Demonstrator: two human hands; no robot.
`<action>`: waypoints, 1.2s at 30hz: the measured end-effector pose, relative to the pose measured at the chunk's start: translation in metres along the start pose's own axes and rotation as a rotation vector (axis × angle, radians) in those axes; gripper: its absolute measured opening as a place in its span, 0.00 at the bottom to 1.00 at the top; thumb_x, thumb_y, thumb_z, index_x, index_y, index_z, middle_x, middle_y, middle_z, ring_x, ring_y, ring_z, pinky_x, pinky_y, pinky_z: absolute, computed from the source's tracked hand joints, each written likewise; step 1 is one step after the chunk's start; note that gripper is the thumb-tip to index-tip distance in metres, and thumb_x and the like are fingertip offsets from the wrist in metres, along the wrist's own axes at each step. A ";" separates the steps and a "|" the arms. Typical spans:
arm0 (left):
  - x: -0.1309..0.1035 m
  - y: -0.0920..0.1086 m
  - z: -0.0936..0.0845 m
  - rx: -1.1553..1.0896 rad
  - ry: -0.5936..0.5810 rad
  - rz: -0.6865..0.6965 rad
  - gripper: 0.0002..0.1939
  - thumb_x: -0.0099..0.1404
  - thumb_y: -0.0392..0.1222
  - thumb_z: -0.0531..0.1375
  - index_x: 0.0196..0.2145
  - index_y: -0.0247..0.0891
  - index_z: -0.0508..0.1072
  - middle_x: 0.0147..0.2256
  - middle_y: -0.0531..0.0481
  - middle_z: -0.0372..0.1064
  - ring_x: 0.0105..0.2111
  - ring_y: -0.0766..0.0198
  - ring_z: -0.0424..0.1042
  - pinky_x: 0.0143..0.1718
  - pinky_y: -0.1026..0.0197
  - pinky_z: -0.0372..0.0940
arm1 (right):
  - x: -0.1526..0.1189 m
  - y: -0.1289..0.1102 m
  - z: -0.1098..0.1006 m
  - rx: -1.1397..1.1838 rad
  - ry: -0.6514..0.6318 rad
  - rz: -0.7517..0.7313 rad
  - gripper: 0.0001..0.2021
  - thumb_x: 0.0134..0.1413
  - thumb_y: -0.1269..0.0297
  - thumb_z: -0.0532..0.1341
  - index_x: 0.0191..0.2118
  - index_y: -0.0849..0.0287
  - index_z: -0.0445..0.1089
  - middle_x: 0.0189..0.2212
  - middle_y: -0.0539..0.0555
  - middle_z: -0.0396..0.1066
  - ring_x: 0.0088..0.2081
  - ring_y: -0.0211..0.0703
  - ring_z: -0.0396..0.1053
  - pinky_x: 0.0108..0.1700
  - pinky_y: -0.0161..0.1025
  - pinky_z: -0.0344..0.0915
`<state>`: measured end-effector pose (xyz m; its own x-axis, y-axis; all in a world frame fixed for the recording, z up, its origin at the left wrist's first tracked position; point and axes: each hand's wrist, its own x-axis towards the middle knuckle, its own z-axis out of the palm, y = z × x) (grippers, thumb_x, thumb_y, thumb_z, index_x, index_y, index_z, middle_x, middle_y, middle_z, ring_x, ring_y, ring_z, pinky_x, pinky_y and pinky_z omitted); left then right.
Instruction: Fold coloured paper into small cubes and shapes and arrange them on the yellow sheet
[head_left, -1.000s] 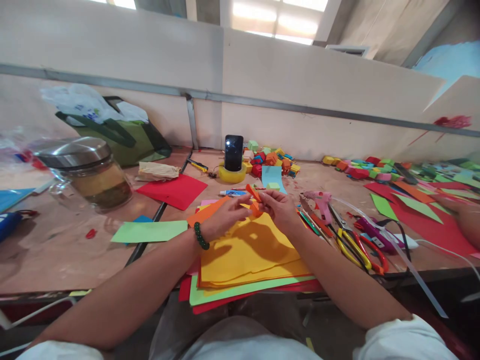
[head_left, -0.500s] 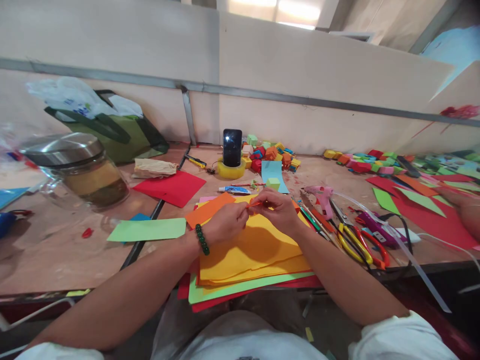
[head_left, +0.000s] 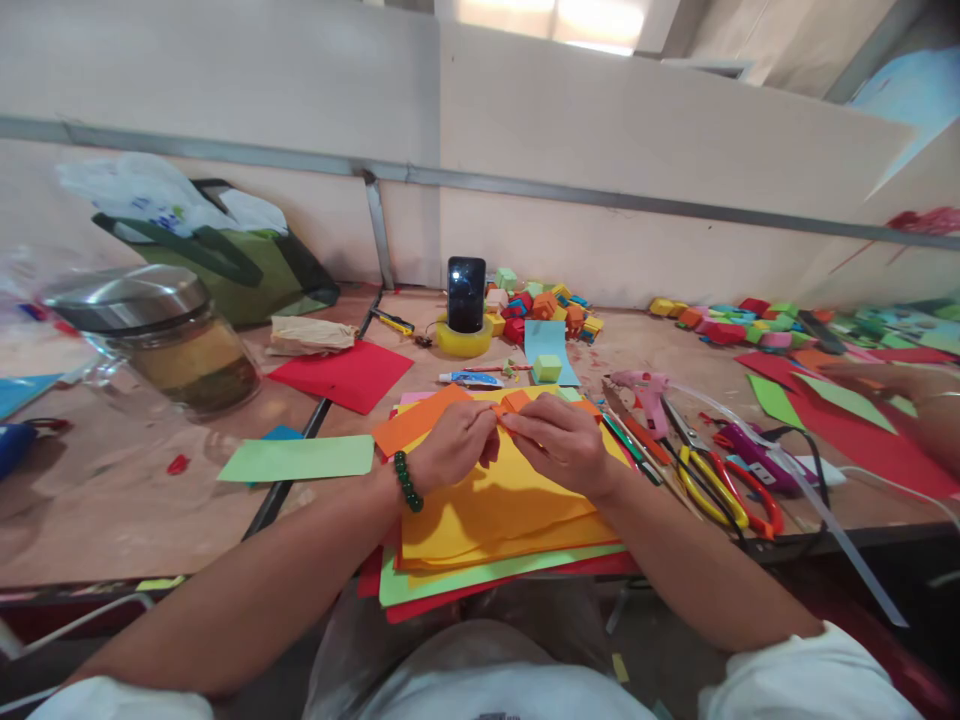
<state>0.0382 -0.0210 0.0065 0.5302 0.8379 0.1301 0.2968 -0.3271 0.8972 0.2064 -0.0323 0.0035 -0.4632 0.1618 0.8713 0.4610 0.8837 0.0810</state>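
Near the middle of the frame, the fingers of the left hand [head_left: 459, 440] and right hand [head_left: 566, 440] pinch a small orange paper piece [head_left: 514, 401] — it looks bent, part hidden, and likely not finished. Under it, yellow sheets [head_left: 480, 525] lie flat, unfolded. Higher up, a green cube [head_left: 547, 368] and a pile of cubes [head_left: 546, 305] look all made.

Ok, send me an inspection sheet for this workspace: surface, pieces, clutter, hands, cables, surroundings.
Surface: table, marked with small stains.
Pieces: small orange paper piece, held above stacked yellow sheets.
Clutter: pink glue gun, paper cubes, lidded glass jar, red scrap.
Hands: left hand and right hand both pinching the orange piece; exact grip partly hidden.
Cables: white cord at right; black cord beside a purple device.
Surroundings: pale partition behind; another person's hand at far right.
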 end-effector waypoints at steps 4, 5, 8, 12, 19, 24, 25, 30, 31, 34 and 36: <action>0.000 0.001 0.000 -0.301 -0.075 -0.030 0.12 0.60 0.42 0.47 0.24 0.36 0.64 0.22 0.50 0.68 0.22 0.66 0.69 0.26 0.64 0.65 | -0.001 0.000 -0.001 -0.064 -0.035 -0.029 0.08 0.56 0.76 0.58 0.40 0.59 0.70 0.25 0.53 0.69 0.27 0.36 0.66 0.29 0.32 0.65; 0.000 0.002 -0.001 -0.330 -0.076 -0.019 0.11 0.59 0.42 0.48 0.25 0.36 0.64 0.22 0.50 0.68 0.22 0.66 0.70 0.27 0.63 0.66 | -0.002 0.001 -0.001 -0.073 -0.051 -0.022 0.09 0.57 0.76 0.57 0.40 0.58 0.70 0.25 0.53 0.69 0.28 0.36 0.66 0.29 0.32 0.66; -0.001 0.003 -0.002 -0.342 -0.060 0.019 0.07 0.56 0.40 0.49 0.27 0.36 0.64 0.24 0.51 0.67 0.24 0.66 0.69 0.29 0.63 0.66 | -0.003 0.002 -0.002 -0.070 -0.125 0.025 0.11 0.57 0.74 0.55 0.42 0.55 0.72 0.28 0.54 0.70 0.30 0.38 0.68 0.32 0.34 0.68; 0.000 0.000 -0.002 -0.209 -0.047 0.065 0.05 0.57 0.37 0.48 0.28 0.38 0.62 0.24 0.53 0.65 0.25 0.67 0.67 0.29 0.64 0.65 | -0.003 0.003 -0.005 0.084 -0.193 0.134 0.14 0.55 0.73 0.55 0.45 0.53 0.72 0.33 0.56 0.73 0.34 0.42 0.70 0.37 0.41 0.69; 0.000 -0.005 -0.002 0.402 0.026 0.130 0.07 0.60 0.36 0.46 0.25 0.39 0.60 0.24 0.51 0.64 0.25 0.64 0.64 0.29 0.61 0.59 | -0.006 0.008 0.003 0.293 -0.101 0.439 0.04 0.57 0.66 0.61 0.39 0.56 0.72 0.29 0.52 0.71 0.28 0.35 0.68 0.30 0.32 0.67; -0.001 -0.003 0.000 0.412 0.038 0.107 0.07 0.61 0.36 0.47 0.28 0.39 0.63 0.25 0.50 0.67 0.27 0.62 0.67 0.31 0.61 0.62 | -0.008 0.009 0.007 0.212 -0.157 0.462 0.07 0.59 0.62 0.60 0.31 0.57 0.71 0.27 0.52 0.69 0.28 0.37 0.67 0.30 0.34 0.65; -0.001 -0.003 0.000 0.341 0.022 0.094 0.07 0.61 0.35 0.47 0.28 0.38 0.63 0.24 0.51 0.66 0.26 0.64 0.67 0.30 0.62 0.63 | -0.008 0.009 0.007 0.208 -0.160 0.479 0.08 0.59 0.61 0.59 0.30 0.57 0.70 0.27 0.52 0.69 0.28 0.37 0.67 0.30 0.34 0.64; 0.001 -0.001 -0.003 0.025 -0.005 0.099 0.09 0.64 0.39 0.49 0.30 0.36 0.65 0.25 0.51 0.68 0.25 0.68 0.68 0.28 0.66 0.65 | -0.006 0.010 0.006 0.365 -0.114 0.675 0.15 0.59 0.53 0.58 0.27 0.58 0.67 0.23 0.51 0.67 0.25 0.36 0.63 0.27 0.34 0.61; 0.002 -0.001 -0.004 0.028 -0.009 0.109 0.11 0.65 0.41 0.49 0.29 0.36 0.66 0.25 0.51 0.68 0.25 0.68 0.68 0.28 0.66 0.65 | -0.005 0.011 0.006 0.425 -0.122 0.721 0.16 0.58 0.51 0.58 0.27 0.58 0.67 0.23 0.51 0.67 0.24 0.36 0.63 0.26 0.35 0.61; 0.002 -0.002 -0.005 0.133 -0.031 0.123 0.14 0.66 0.41 0.49 0.26 0.36 0.67 0.24 0.50 0.70 0.24 0.68 0.68 0.28 0.67 0.64 | -0.004 0.012 0.006 0.563 -0.175 0.805 0.18 0.55 0.47 0.59 0.29 0.59 0.67 0.23 0.51 0.68 0.24 0.36 0.65 0.26 0.35 0.61; 0.001 -0.003 -0.005 0.189 -0.041 0.116 0.14 0.67 0.40 0.49 0.26 0.35 0.68 0.24 0.50 0.71 0.24 0.68 0.68 0.29 0.66 0.64 | -0.002 0.011 0.005 0.564 -0.198 0.806 0.18 0.53 0.46 0.61 0.27 0.59 0.67 0.22 0.51 0.67 0.24 0.37 0.65 0.26 0.36 0.61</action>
<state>0.0342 -0.0170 0.0064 0.6001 0.7727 0.2070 0.3738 -0.4996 0.7815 0.2086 -0.0208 0.0000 -0.3115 0.8289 0.4646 0.2902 0.5486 -0.7841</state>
